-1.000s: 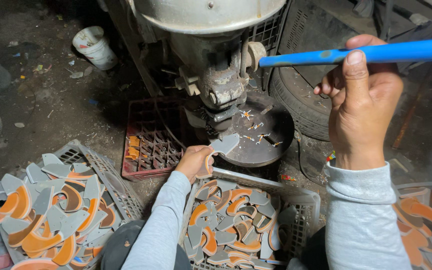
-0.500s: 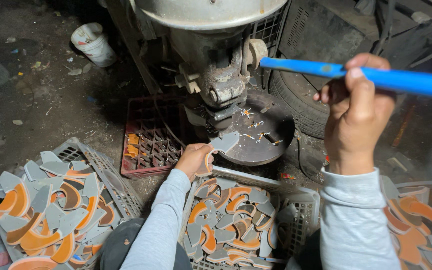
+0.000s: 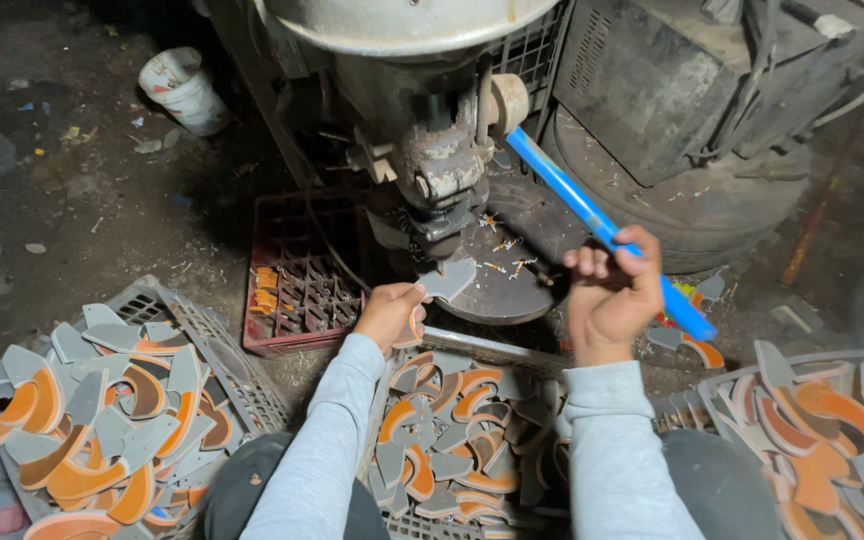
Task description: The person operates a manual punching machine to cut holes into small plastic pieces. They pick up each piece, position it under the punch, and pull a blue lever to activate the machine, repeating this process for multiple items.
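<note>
Head view: my left hand point(image 3: 389, 315) pinches grey curved piece point(image 3: 449, 279), fingers clamped on its near end, far end lying on round press plate point(image 3: 512, 290) under machine head point(image 3: 442, 165). My right hand point(image 3: 612, 295) wrapped tight round blue lever point(image 3: 602, 232), which slants down from machine. Crate point(image 3: 452, 450) of grey-and-orange pieces between my arms. Red tray point(image 3: 297, 270) left of plate. White bucket point(image 3: 184, 88) on floor, far left.
</note>
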